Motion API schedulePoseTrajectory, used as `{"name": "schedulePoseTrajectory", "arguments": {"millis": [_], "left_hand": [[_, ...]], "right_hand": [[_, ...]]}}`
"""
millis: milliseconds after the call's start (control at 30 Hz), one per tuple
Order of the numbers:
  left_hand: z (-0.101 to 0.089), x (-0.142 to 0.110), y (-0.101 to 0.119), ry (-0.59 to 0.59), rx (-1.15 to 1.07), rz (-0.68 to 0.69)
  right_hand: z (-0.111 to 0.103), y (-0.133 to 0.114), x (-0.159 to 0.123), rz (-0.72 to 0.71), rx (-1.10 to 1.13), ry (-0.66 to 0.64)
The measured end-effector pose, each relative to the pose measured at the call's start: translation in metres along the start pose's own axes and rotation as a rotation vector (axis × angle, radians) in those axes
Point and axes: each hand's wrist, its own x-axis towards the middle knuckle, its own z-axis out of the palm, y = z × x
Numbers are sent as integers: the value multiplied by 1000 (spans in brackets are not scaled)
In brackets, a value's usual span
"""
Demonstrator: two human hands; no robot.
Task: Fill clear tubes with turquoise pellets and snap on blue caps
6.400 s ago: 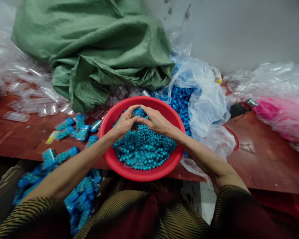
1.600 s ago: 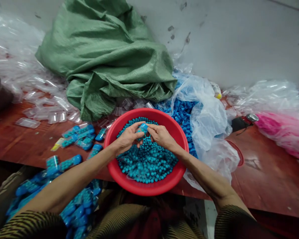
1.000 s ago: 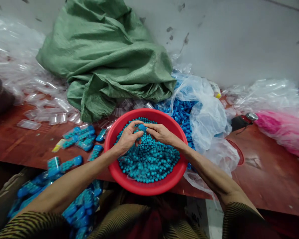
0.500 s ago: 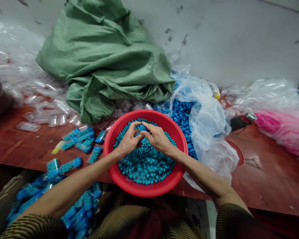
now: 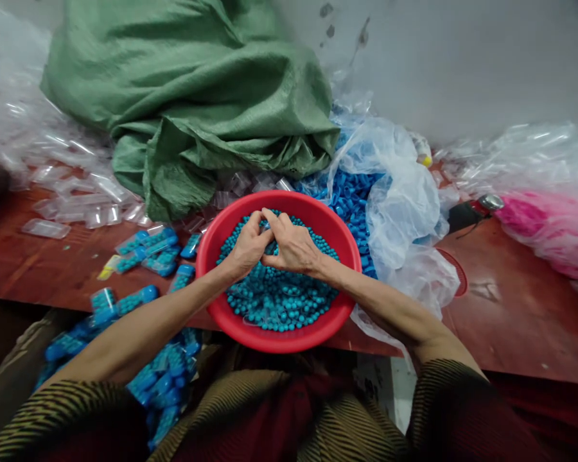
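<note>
Both my hands meet over a red plastic basin (image 5: 279,343) of small turquoise beads (image 5: 284,301). My left hand (image 5: 246,249) is closed, thumb and fingers pinched inward. Against it my right hand (image 5: 295,247) curls, its fingertips touching the left ones. Between them they grip a small blue-capped container (image 5: 265,224), mostly hidden by the fingers. Left of the basin lie several clear containers with blue caps, filled with beads (image 5: 161,244). Behind it on the right is a heap of loose blue caps (image 5: 351,199).
A large green woven sack (image 5: 197,96) stands behind the basin. Empty clear containers (image 5: 87,199) spread at the left. A translucent bag (image 5: 399,186) and pink plastic (image 5: 553,224) lie right on the red-brown table (image 5: 525,327). More filled containers (image 5: 161,385) are heaped below the table edge.
The view has tilted down slightly, so the table items appear higher. My hands have closed tighter together, and the blue cap that showed between them is now mostly covered.
</note>
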Motion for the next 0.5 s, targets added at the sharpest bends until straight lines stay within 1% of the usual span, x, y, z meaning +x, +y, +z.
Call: {"name": "schedulePoseTrajectory", "arguments": {"millis": [67,133,200,233,300,367,400,433,500], "left_hand": [[1,2,-4,34,77,40],[-2,3,-7,42,154,68],[-10,4,-4,31,200,81],[-17,4,0,23,207,78],[-36,-1,12,11,191,30],[-63,-10,25,43,157,-58],[-79,-16,31,90,151,-90],[-95,-23,35,163,143,-94],[-125,-36,39,303,230,-74]], "right_hand": [[0,-3,2,1,-4,-24],[1,-6,4,15,22,-29],[0,-7,7,-4,94,-42],[0,-6,9,-46,146,-49],[0,2,13,-161,250,-45],[2,14,16,-226,307,-32],[4,20,16,-221,312,-45],[7,24,16,-201,311,-81],[13,28,14,-176,306,-185]]}}
